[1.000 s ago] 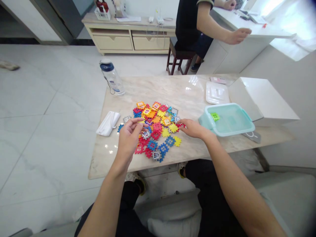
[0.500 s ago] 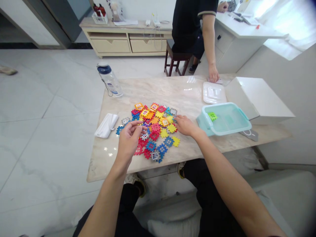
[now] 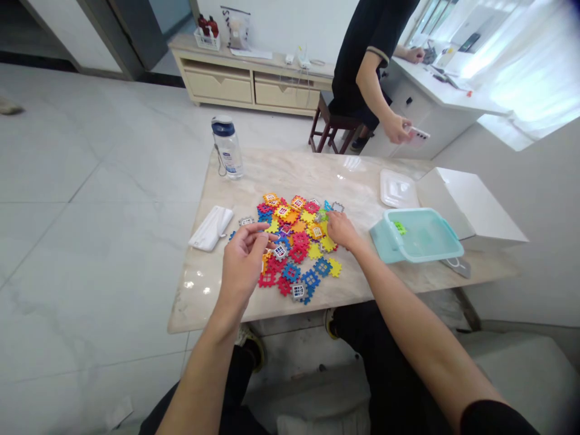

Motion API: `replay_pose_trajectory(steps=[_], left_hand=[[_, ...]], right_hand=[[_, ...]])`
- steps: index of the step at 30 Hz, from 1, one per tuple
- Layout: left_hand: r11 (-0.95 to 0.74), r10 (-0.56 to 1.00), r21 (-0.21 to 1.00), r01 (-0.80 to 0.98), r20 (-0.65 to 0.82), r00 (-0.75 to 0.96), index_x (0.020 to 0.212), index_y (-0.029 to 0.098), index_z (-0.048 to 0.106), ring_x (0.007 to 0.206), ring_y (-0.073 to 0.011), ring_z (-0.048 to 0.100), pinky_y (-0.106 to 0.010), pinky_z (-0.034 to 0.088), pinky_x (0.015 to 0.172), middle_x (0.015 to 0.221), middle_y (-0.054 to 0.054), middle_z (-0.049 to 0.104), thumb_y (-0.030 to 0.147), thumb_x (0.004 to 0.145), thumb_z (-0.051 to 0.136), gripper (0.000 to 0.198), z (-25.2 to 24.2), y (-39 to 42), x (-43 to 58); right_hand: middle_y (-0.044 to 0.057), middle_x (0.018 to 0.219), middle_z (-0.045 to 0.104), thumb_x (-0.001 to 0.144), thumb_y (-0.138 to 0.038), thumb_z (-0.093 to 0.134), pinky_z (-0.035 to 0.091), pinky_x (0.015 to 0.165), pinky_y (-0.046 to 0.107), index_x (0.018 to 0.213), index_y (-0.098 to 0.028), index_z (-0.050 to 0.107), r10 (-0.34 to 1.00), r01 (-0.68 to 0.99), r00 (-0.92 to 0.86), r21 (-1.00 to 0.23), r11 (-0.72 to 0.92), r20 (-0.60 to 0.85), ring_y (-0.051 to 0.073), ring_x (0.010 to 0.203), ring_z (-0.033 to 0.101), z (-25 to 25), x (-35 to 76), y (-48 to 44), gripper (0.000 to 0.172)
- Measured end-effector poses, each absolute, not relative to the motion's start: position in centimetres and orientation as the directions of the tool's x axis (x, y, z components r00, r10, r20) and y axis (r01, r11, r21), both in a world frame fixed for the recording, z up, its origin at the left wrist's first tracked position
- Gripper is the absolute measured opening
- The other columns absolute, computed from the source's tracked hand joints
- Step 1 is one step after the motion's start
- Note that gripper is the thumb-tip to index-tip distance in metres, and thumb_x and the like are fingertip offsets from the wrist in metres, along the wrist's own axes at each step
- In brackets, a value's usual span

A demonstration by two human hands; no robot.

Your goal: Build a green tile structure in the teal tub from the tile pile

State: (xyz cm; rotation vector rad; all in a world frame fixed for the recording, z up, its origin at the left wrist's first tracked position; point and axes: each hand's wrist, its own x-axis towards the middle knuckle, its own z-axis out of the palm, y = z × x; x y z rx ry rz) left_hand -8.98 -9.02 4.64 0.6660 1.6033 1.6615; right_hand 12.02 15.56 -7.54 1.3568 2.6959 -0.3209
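Note:
A pile of colourful interlocking plastic tiles (image 3: 294, 241) lies in the middle of the marble table (image 3: 290, 172). My left hand (image 3: 243, 263) hovers over the pile's left edge, thumb and fingers curled together; whether a tile sits between them is hidden. My right hand (image 3: 341, 230) rests palm down on the pile's far right side, fingertips on grey and green tiles. To the right of that hand stands a teal plastic box (image 3: 393, 252), open, with one green tile (image 3: 399, 227) inside.
A white lid (image 3: 397, 188) and a white carton (image 3: 466, 202) lie beyond the teal box. A water bottle (image 3: 227, 148) stands at the far left corner, a folded white cloth (image 3: 211, 228) nearer. Another person (image 3: 367, 54) stands behind the table holding a phone (image 3: 417, 134), beside a stool (image 3: 335, 125).
My right hand moved from the pile's near right side to its far right edge. The other person reached down to the table and lifted a phone. The view shifted left.

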Motion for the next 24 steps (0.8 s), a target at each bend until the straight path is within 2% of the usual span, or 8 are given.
replay_pose_trajectory(steps=[3,7,11,13,19,24], left_hand=[[0.032,0.781,0.989,-0.145,-0.115,-0.614,0.111,0.019,0.073,0.081,-0.0193,0.075,-0.034,0.061,0.083,0.092,-0.006,0.081,0.039,0.093,0.076,0.027,4.7,-9.5,-9.3],[0.040,0.773,0.990,-0.137,-0.118,-0.624,0.111,0.020,0.074,0.082,-0.0192,0.075,-0.034,0.061,0.084,0.095,-0.006,0.081,0.039,0.093,0.075,0.026,4.8,-10.0,-9.7],[0.053,0.769,0.990,-0.132,-0.124,-0.627,0.111,0.020,0.074,0.082,-0.0191,0.075,-0.034,0.061,0.085,0.095,-0.006,0.082,0.037,0.094,0.075,0.025,4.7,-10.2,-9.9],[0.061,0.765,0.989,-0.132,-0.131,-0.630,0.111,0.020,0.074,0.082,-0.0189,0.075,-0.034,0.061,0.084,0.095,-0.006,0.082,0.037,0.093,0.075,0.025,4.6,-10.2,-10.0],[0.073,0.768,0.991,-0.115,-0.129,-0.627,0.112,0.020,0.074,0.084,-0.0197,0.076,-0.035,0.061,0.085,0.097,-0.007,0.082,0.037,0.094,0.075,0.025,4.5,-10.2,-9.8],[0.068,0.777,0.992,-0.107,-0.120,-0.618,0.111,0.020,0.074,0.082,-0.0195,0.075,-0.035,0.061,0.085,0.096,-0.007,0.082,0.036,0.094,0.075,0.024,4.6,-9.9,-9.5]], right_hand=[[0.025,0.157,0.064,0.105,-0.016,0.043,0.039,0.126,0.046,0.155,-0.003,0.060,0.788,0.805,-0.593,-0.144,0.575,-0.166,0.036,0.147,0.055,-7.5,11.7,16.5,0.054],[0.023,0.159,0.063,0.108,-0.023,0.044,0.036,0.128,0.048,0.155,-0.005,0.060,0.776,0.791,-0.611,-0.160,0.591,-0.153,0.036,0.146,0.054,-7.8,10.6,17.1,0.052],[0.020,0.163,0.060,0.104,-0.013,0.046,0.032,0.129,0.043,0.157,-0.005,0.059,0.741,0.756,-0.654,-0.157,0.636,-0.152,0.034,0.148,0.051,-8.0,9.8,17.3,0.055],[0.021,0.160,0.063,0.103,-0.011,0.047,0.032,0.128,0.043,0.156,-0.005,0.059,0.734,0.753,-0.658,-0.149,0.640,-0.169,0.034,0.146,0.052,-8.0,9.7,17.4,0.054],[0.023,0.160,0.059,0.104,-0.023,0.062,0.035,0.125,0.047,0.158,-0.009,0.058,0.773,0.803,-0.595,-0.129,0.581,-0.220,0.038,0.145,0.052,-7.7,10.6,18.0,0.056],[0.027,0.153,0.061,0.102,-0.021,0.065,0.034,0.128,0.044,0.156,-0.003,0.057,0.808,0.833,-0.554,-0.144,0.535,-0.202,0.037,0.144,0.052,-7.7,11.2,18.0,0.058]])
